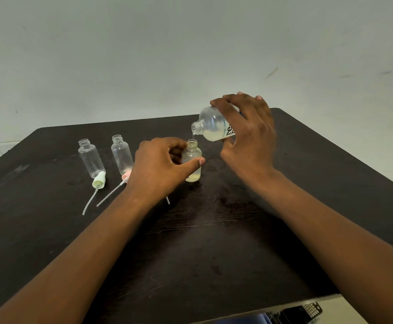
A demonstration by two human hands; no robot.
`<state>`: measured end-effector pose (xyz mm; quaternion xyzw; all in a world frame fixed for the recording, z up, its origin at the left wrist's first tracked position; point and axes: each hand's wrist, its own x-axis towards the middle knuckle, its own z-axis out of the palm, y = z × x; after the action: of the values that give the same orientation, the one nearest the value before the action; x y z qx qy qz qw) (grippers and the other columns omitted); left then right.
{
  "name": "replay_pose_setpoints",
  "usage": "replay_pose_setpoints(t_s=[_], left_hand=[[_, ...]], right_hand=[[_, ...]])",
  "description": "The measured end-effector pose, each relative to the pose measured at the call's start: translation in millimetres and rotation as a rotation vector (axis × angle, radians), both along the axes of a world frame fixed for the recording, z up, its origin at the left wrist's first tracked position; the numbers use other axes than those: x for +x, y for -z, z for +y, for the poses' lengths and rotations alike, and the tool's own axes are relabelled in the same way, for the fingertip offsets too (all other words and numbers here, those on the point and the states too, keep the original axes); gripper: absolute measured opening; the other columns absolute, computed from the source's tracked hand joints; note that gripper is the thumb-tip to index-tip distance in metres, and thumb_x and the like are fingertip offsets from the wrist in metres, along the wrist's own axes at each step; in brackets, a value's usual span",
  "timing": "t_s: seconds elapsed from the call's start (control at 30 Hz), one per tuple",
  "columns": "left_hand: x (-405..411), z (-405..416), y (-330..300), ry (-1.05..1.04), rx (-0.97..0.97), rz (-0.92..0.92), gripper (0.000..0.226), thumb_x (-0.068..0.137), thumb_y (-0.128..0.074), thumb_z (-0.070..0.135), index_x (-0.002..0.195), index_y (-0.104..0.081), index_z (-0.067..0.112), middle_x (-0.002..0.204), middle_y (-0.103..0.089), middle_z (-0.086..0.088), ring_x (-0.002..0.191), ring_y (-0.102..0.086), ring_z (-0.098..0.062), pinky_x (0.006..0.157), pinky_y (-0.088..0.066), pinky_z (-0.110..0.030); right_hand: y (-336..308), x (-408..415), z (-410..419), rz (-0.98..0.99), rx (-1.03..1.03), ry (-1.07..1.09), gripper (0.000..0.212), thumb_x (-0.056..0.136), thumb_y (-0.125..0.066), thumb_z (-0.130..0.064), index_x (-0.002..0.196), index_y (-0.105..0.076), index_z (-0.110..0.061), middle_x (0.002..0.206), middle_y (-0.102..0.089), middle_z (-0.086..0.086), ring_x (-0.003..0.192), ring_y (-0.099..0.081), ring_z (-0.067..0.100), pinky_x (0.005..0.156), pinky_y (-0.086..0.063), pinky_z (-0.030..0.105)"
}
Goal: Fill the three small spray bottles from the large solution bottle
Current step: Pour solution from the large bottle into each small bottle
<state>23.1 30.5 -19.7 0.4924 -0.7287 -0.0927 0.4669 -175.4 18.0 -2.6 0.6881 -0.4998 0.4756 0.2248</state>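
Note:
My right hand (249, 132) grips the large solution bottle (212, 126), tipped with its open neck down and to the left. A thin stream of pale yellowish liquid runs from it into a small clear spray bottle (192, 160). My left hand (161, 164) holds that small bottle upright on the dark table (214, 242), thumb across its front. A little liquid sits at its bottom. Two more small clear bottles stand uncapped to the left, one at the far left (90, 159) and one beside it (121, 154); both look empty.
A pale green spray cap (99, 180) with its dip tube lies in front of the far left bottle. A pink spray cap (125, 176) with tube lies partly under my left wrist. A white wall rises behind the table. A dark device (300, 312) lies past the near table edge.

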Motion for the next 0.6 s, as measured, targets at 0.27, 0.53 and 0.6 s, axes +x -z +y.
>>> replay_pose_setpoints(t_s=[0.27, 0.53, 0.6], left_hand=[[0.4, 0.0, 0.1, 0.0, -0.008, 0.0, 0.045, 0.077, -0.09, 0.049, 0.111, -0.082, 0.022, 0.082, -0.069, 0.027, 0.08, -0.071, 0.006, 0.08, -0.065, -0.028], [-0.2, 0.8, -1.0, -0.001, 0.003, 0.005, 0.043, 0.077, -0.09, 0.049, 0.109, -0.082, 0.023, 0.085, -0.075, 0.021, 0.079, -0.072, 0.004, 0.081, -0.066, -0.031], [-0.2, 0.4, -1.3, 0.002, 0.006, 0.008, 0.041, 0.077, -0.09, 0.049, 0.108, -0.082, 0.023, 0.086, -0.077, 0.017, 0.08, -0.073, 0.003, 0.082, -0.066, -0.033]], right_hand=[[-0.2, 0.7, 0.6, -0.008, 0.002, 0.007, 0.071, 0.069, -0.059, 0.004, 0.135, -0.068, -0.021, 0.136, -0.066, 0.002, 0.137, -0.055, 0.028, 0.123, -0.032, 0.049], [0.2, 0.8, -0.2, -0.013, -0.008, 0.006, 0.072, 0.068, -0.06, 0.004, 0.134, -0.068, -0.021, 0.135, -0.066, 0.002, 0.136, -0.056, 0.028, 0.123, -0.033, 0.05], [0.1, 0.8, -0.1, -0.014, -0.003, 0.005, 0.072, 0.068, -0.06, 0.005, 0.134, -0.068, -0.022, 0.136, -0.066, 0.002, 0.136, -0.055, 0.028, 0.123, -0.033, 0.049]])
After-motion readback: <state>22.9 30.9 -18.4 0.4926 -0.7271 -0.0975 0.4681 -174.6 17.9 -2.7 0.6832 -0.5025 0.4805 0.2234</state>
